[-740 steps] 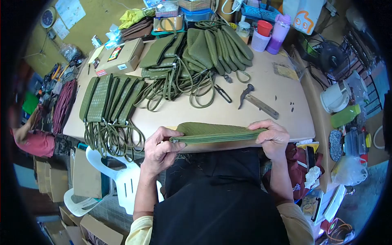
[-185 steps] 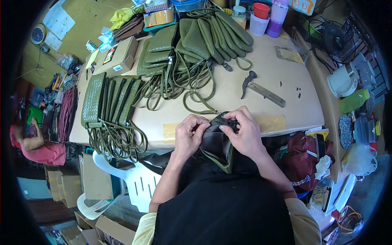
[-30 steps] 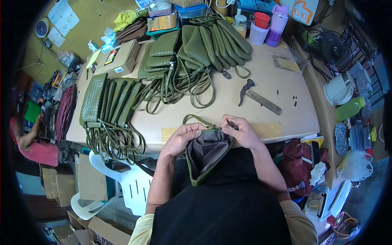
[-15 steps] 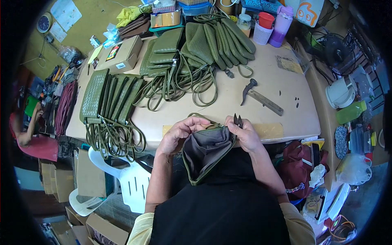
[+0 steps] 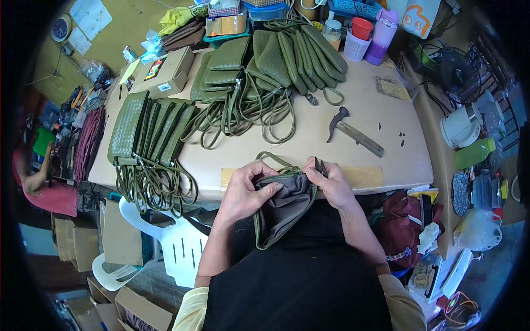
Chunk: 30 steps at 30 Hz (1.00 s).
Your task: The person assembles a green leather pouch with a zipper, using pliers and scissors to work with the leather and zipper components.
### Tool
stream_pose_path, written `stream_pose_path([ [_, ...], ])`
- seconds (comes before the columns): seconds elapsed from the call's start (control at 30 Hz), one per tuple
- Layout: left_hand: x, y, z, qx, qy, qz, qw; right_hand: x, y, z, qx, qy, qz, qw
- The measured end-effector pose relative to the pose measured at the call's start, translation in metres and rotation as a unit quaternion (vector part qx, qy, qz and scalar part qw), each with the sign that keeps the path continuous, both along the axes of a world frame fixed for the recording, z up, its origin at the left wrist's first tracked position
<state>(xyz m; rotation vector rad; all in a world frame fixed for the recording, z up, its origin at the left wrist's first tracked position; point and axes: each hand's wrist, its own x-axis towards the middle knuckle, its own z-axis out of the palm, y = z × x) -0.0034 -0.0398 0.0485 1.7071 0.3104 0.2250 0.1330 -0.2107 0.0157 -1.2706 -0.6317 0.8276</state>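
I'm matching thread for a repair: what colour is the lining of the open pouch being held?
Dark grey, perhaps slightly purplish; it shows best in the head view, inside the pouch.

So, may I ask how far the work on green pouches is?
The row of pouches at left, straps bunched in front, looks done. In hand is one open pouch: the left hand holds its rim, the right hand its corner and a dark pointed tool. Probably left: finishing that corner, closing the pouch. Whether the fanned pouches are finished, I cannot tell.

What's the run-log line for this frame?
left hand: on open pouch | right hand: pouch edge, snips | hammer: on table
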Motion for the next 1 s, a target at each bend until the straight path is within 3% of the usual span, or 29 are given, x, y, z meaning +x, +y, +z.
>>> stream_pose_path([
  [0.07, 0.001, -0.003, 0.0, 0.039, -0.007, 0.029, 0.999, -0.001, 0.0, 0.007, -0.008, 0.025, 0.002, 1.0],
  [0.13, 0.002, -0.008, -0.001, 0.127, -0.048, 0.093, 0.986, -0.002, 0.001, 0.012, -0.069, -0.145, 0.01, 0.987],
  [0.17, 0.003, -0.01, -0.002, 0.128, -0.049, 0.093, 0.986, -0.006, 0.004, 0.011, -0.068, -0.146, 0.01, 0.987],
  [0.23, 0.006, -0.015, -0.006, 0.272, -0.104, 0.111, 0.95, -0.016, 0.01, 0.007, -0.035, -0.166, -0.084, 0.982],
  [0.3, 0.007, -0.017, -0.014, 0.256, -0.096, 0.104, 0.956, -0.016, 0.011, 0.006, -0.085, -0.175, -0.103, 0.976],
  [0.37, 0.01, -0.018, -0.015, 0.186, -0.233, 0.023, 0.954, -0.013, 0.012, -0.007, 0.02, -0.219, -0.198, 0.955],
  [0.5, 0.023, -0.019, -0.021, 0.029, -0.212, 0.214, 0.953, 0.0, 0.009, 0.007, 0.098, -0.143, -0.182, 0.968],
  [0.63, 0.013, -0.018, -0.013, 0.108, -0.205, 0.151, 0.961, -0.011, 0.011, 0.01, 0.034, -0.144, -0.172, 0.974],
  [0.7, 0.02, -0.023, -0.006, 0.051, -0.186, 0.084, 0.978, -0.016, 0.016, 0.011, 0.032, -0.094, -0.198, 0.975],
  [0.77, 0.026, -0.023, -0.012, 0.032, -0.2, 0.09, 0.975, -0.016, 0.019, 0.002, 0.05, -0.103, -0.218, 0.969],
  [0.83, 0.027, -0.02, -0.012, -0.066, -0.165, 0.068, 0.982, -0.019, 0.017, 0.006, 0.006, -0.145, -0.209, 0.967],
  [1.0, 0.029, -0.019, -0.002, -0.06, -0.101, 0.062, 0.991, -0.021, 0.02, 0.008, 0.017, -0.232, -0.206, 0.951],
])
